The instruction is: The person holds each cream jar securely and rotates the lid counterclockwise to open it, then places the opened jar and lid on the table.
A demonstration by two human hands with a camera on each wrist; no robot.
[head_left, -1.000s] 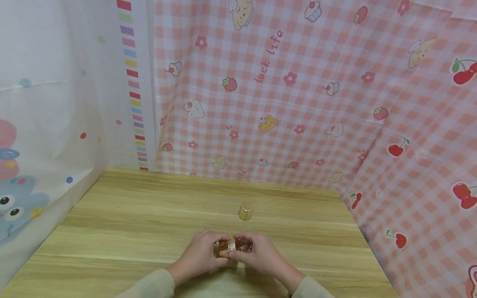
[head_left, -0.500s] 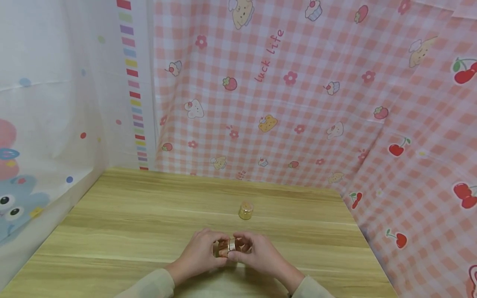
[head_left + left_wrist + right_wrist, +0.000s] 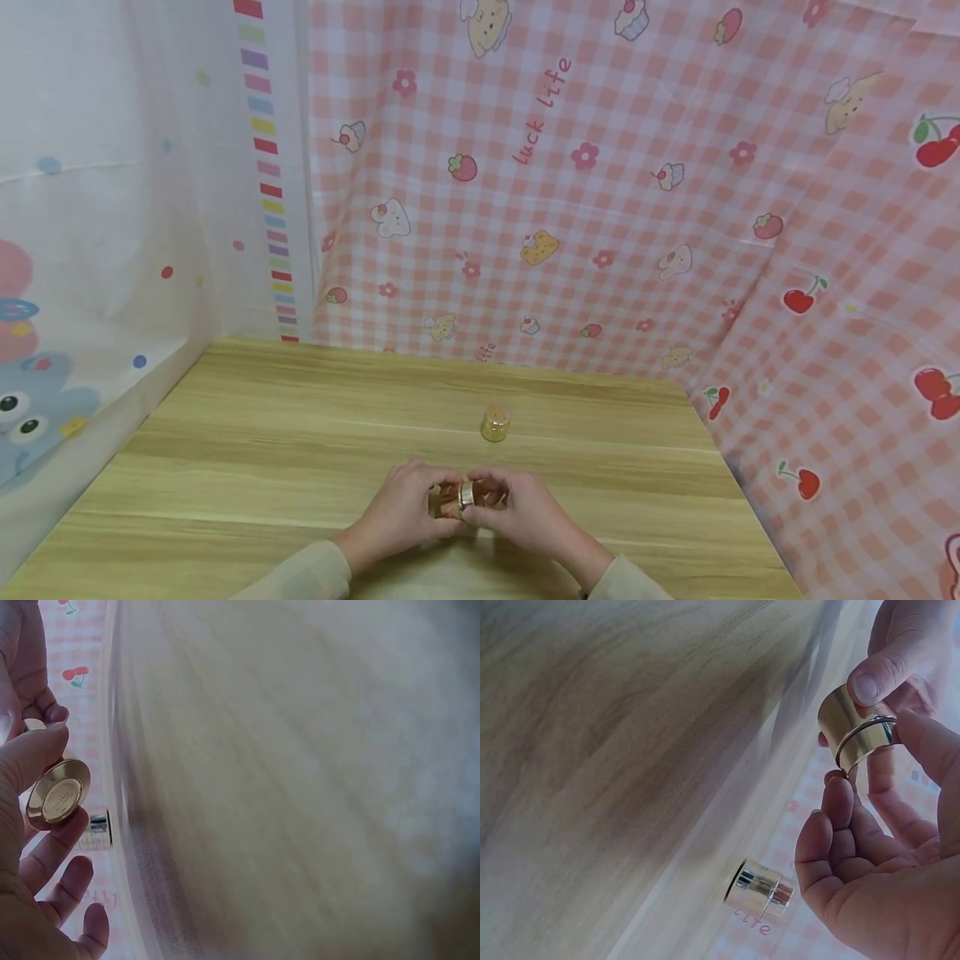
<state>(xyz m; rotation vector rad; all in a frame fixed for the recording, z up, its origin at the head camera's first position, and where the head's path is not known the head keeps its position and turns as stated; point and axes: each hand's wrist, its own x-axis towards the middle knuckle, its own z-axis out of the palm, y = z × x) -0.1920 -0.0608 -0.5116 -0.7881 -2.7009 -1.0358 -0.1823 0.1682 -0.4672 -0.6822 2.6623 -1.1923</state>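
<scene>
A shiny gold cylindrical container (image 3: 467, 494) is held sideways between both hands, low in the head view. The left hand (image 3: 408, 508) grips its left part between thumb and fingers; the left wrist view shows its round, flat gold end (image 3: 60, 796) with faint lettering. From the other side, the right hand (image 3: 525, 512) pinches the container with thumb and fingertips. In the right wrist view a seam rings the gold body (image 3: 847, 724). Beyond the hands, a second gold piece (image 3: 496, 424) stands upright on the table.
The wood-grain table (image 3: 300, 433) meets a pink checked cloth (image 3: 510, 208) at its back and right. A white cloth (image 3: 97, 208) with coloured prints hangs along the left side.
</scene>
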